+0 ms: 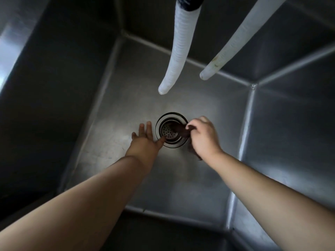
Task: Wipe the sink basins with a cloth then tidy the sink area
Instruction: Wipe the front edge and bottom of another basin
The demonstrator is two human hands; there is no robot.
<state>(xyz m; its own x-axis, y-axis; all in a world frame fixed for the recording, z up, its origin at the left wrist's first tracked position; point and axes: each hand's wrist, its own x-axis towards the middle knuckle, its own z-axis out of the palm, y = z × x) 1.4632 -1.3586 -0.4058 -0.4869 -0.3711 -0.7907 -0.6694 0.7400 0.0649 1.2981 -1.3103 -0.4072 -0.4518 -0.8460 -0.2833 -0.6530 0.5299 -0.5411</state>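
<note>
2 bare forearms reach down from the lower edge of the view into a deep steel sink basin [181, 178], its floor dull and lightly streaked. The left hand [145, 140] lies palm down with its fingers spread flat on the basin floor, just left of the drain strainer [167, 132]; its thumb stretches right and touches the strainer's rim. The right hand [204, 137] is curled into a loose fist just right of the drain, its fingers pinched on a dark cloth [182, 132]. 1 end of the cloth lies over the right side of the perforated strainer, and another dark bit shows under the wrist, near the basin floor. The cloth is small and dim, so its exact colour and folds are hard to tell. The strainer sits in the round drain opening at the middle of the floor, between the 2 hands. Farther off, 2 pale ribbed hoses hang down into the basin from above: the left hose [176, 48] ends above the drain, and the right hose [241, 35] slants in from the upper right, both clear of the floor.
</note>
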